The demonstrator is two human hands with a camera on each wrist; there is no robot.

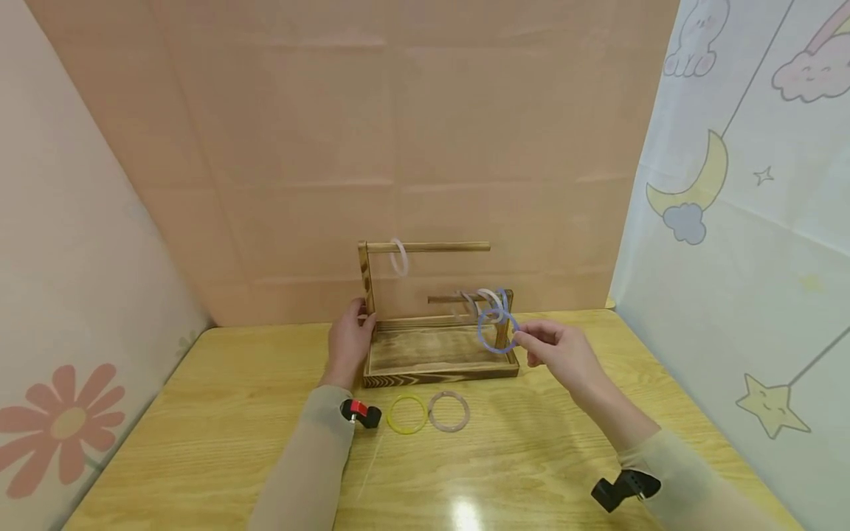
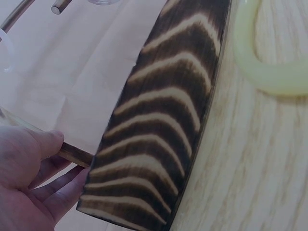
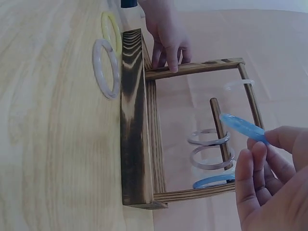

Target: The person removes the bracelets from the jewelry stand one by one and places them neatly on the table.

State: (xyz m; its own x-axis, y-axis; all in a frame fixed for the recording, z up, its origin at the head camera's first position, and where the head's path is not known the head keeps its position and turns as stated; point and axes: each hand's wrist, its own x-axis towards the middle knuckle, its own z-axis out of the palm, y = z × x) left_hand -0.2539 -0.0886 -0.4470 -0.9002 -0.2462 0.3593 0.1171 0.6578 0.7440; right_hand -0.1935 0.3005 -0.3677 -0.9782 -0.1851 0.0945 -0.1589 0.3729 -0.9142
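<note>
My left hand [image 1: 348, 343] grips the left upright of a wooden rack [image 1: 438, 377], thumb on one side and fingers on the other. Between the thumb and fingertips of my right hand [image 1: 558, 355], a translucent blue ring [image 3: 240, 126] is pinched by its edge. It is held near the free end of the rack's lower bar [image 3: 216, 113] in the right wrist view. Around that bar hang several rings, among them a second blue ring [image 3: 207, 181] by the right upright. One whitish ring [image 1: 403, 264] hangs on the upper bar [image 1: 451, 247], towards its left end.
On the table in front of the rack lie a yellow ring [image 1: 407, 432] and a pale greyish-pink ring [image 1: 448, 429], side by side. A plain backdrop [image 1: 299, 147] stands behind the rack. Printed panels [image 1: 750, 280] flank the table [image 1: 219, 413].
</note>
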